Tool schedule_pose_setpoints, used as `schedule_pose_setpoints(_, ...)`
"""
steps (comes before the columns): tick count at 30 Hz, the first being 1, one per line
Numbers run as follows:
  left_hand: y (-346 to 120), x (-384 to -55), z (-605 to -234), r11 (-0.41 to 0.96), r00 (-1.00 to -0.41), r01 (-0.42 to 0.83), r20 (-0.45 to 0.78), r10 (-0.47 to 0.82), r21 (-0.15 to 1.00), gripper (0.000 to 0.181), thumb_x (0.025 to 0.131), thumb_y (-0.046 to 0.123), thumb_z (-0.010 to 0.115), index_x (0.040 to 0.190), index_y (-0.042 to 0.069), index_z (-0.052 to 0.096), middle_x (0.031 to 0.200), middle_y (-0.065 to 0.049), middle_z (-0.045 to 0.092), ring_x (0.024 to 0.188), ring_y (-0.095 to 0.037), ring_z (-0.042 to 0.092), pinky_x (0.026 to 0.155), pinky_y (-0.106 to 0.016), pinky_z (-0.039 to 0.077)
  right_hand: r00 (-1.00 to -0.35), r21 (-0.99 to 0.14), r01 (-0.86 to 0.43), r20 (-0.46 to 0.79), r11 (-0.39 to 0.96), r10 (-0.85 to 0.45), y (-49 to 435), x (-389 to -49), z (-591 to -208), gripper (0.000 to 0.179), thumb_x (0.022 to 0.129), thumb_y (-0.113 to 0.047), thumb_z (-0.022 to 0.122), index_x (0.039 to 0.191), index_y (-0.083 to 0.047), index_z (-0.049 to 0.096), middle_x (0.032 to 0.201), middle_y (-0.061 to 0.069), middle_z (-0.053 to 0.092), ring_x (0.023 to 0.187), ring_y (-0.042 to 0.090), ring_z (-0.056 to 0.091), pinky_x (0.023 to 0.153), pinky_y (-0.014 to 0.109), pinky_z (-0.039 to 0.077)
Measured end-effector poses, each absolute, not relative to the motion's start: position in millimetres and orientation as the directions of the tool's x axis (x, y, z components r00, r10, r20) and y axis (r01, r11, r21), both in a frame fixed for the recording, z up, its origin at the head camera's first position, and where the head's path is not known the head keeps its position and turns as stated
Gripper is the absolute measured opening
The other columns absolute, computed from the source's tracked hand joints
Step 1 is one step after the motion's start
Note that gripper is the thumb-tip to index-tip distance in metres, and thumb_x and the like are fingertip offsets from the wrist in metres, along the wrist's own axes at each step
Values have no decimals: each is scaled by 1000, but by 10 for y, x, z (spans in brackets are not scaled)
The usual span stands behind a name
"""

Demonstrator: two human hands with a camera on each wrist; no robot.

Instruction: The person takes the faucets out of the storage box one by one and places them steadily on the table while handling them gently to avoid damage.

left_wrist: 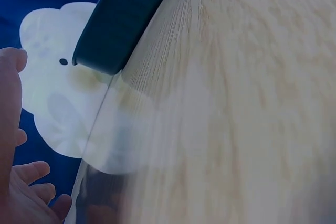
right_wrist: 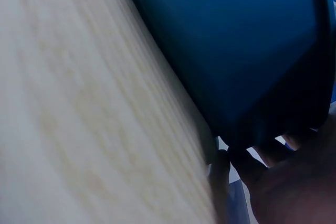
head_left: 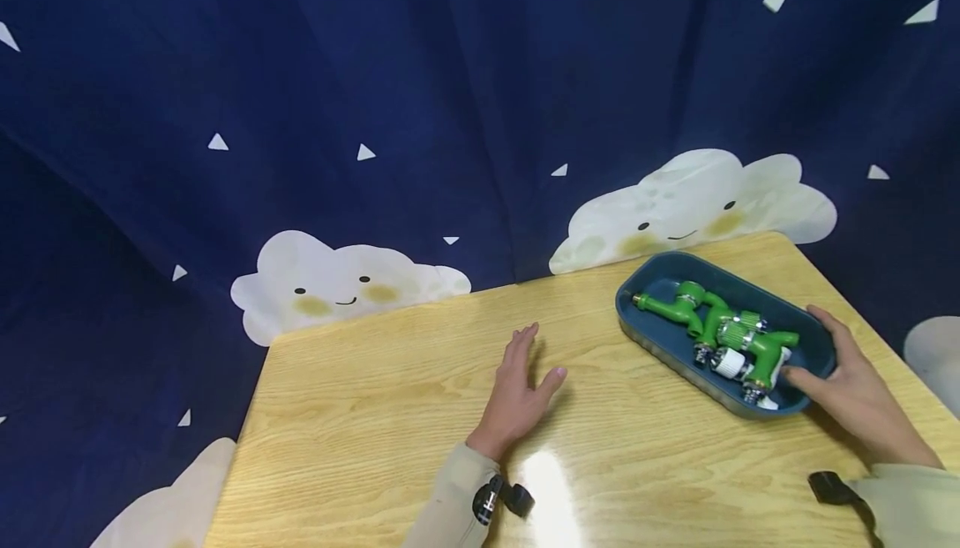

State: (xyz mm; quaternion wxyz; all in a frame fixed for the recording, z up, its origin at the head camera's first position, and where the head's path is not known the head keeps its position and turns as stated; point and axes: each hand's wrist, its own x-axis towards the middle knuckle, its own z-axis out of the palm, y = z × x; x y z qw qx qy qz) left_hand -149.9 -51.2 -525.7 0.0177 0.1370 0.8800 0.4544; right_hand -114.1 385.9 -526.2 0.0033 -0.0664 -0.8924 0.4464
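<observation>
Right grip [head_left: 858, 398] grasps stiff-looking tray [head_left: 723, 281] at four-o'clock rim; left grip [head_left: 517, 398] released. Tray likely light; loose green taps [head_left: 765, 352] may slide.

From far away, I see the left hand [left_wrist: 13, 195] at the left side. A dark blue-green tub [left_wrist: 123, 22] sits on the shiny wood table [left_wrist: 236, 119]. A white cloud [left_wrist: 44, 85] peeks out behind, on blue cloth [left_wrist: 32, 142].

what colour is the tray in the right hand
The tray is dark teal-blue, clearest in the head view.
</observation>
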Motion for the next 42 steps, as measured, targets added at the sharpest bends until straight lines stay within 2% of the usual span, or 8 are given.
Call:
schedule_pose_setpoints(5, -353, -1559, -5252, 533, -956, 233, 91, 279, 814, 77, 100, 54, 55, 164, 22, 25, 171, -11, 27, 161, -34, 20, 120, -73, 24, -991, -785, 115, -51, 609, 122, 3899, -1162, -5241, 98, 98, -30, 60, 166, -16, -9, 166, 40, -7, 147, 70, 1, 113, 84, 6)
schedule_pose_setpoints(17, -60, -1633, -5198, 499, -945, 229, 68, 320, 836, 79, 100, 59, 52, 165, 24, 24, 173, -9, 22, 163, -27, 17, 125, -64, 24, -993, -786, 109, -53, 609, 110, 3922, -1170, -5202, 99, 98, -30, 62, 167, -20, -8, 166, 40, -4, 146, 71, 4, 113, 84, 7)
schedule_pose_setpoints(31, 43, -1755, -5218, 521, -943, 235, 63, 326, 821, 80, 99, 62, 52, 165, 26, 25, 171, -9, 28, 158, -29, 29, 124, -56, 33, -994, -822, 96, -55, 561, 89, 3873, -1134, -5302, 98, 98, -28, 62, 167, -32, -7, 171, 30, -7, 151, 65, 0, 114, 83, 4)
schedule_pose_setpoints(34, 88, -1776, -5221, 525, -945, 239, 72, 319, 817, 80, 98, 61, 53, 164, 26, 25, 170, -6, 29, 157, -27, 33, 123, -54, 35, -995, -828, 86, -47, 555, 85, 3868, -1128, -5313, 97, 98, -28, 63, 167, -34, -5, 172, 27, -6, 152, 60, 3, 121, 75, 3)
schedule_pose_setpoints(37, 136, -1793, -5224, 519, -945, 246, 84, 316, 818, 79, 99, 60, 53, 164, 25, 26, 169, -4, 32, 155, -26, 36, 123, -52, 36, -997, -827, 64, -32, 558, 68, 3874, -1110, -5328, 95, 99, -27, 63, 167, -36, -3, 173, 26, -3, 151, 55, 8, 129, 55, 1)
schedule_pose_setpoints(38, 154, -1800, -5223, 518, -944, 250, 87, 318, 818, 78, 99, 59, 53, 164, 25, 26, 169, -3, 32, 154, -25, 37, 123, -51, 36, -998, -823, 59, -26, 565, 65, 3881, -1103, -5333, 94, 99, -27, 63, 167, -37, -2, 173, 27, -1, 154, 46, 10, 130, 42, 2)
schedule_pose_setpoints(40, 197, -1813, -5218, 514, -941, 259, 94, 324, 818, 77, 99, 59, 53, 164, 27, 26, 167, -2, 33, 154, -25, 38, 123, -50, 37, -998, -817, 49, -20, 575, 56, 3894, -1087, -5338, 93, 99, -27, 63, 166, -38, -1, 172, 29, 2, 152, 46, 13, 129, 38, 4)
schedule_pose_setpoints(42, 242, -1824, -5202, 508, -939, 266, 100, 330, 819, 77, 99, 59, 53, 163, 28, 26, 167, -1, 35, 154, -25, 37, 123, -50, 37, -999, -815, 45, -19, 578, 51, 3909, -1080, -5341, 93, 99, -27, 63, 166, -39, 0, 171, 29, 5, 152, 43, 14, 124, 23, 6)
